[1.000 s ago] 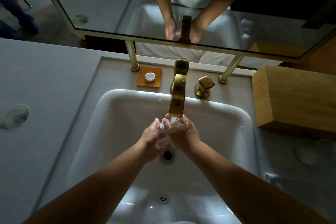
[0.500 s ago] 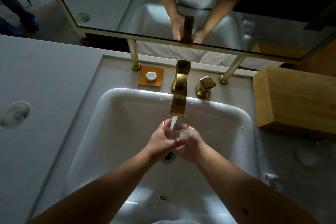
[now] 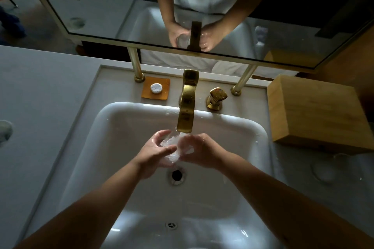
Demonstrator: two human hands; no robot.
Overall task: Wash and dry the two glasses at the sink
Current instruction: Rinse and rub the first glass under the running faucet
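Observation:
A clear glass (image 3: 171, 144) is tilted on its side under the water stream from the gold faucet (image 3: 187, 111), above the white sink (image 3: 113, 119). My left hand (image 3: 151, 153) wraps it from the left, thumb over its side. My right hand (image 3: 199, 150) cups its other side, wet fingers against the glass. A faint second clear glass (image 3: 325, 170) stands on the dark counter right of the basin; its outline is hard to make out.
The drain (image 3: 176, 175) lies just below my hands. Behind the basin are a gold tap handle (image 3: 216, 97), an orange tray with a small white soap (image 3: 155, 88) and a mirror. A wooden box (image 3: 315, 111) stands at right. A round clear object (image 3: 4, 133) rests on the left counter.
Half a second ago the glass stood upright filling under the stream; it has since been tipped sideways between both hands. My hands sit slightly further apart.

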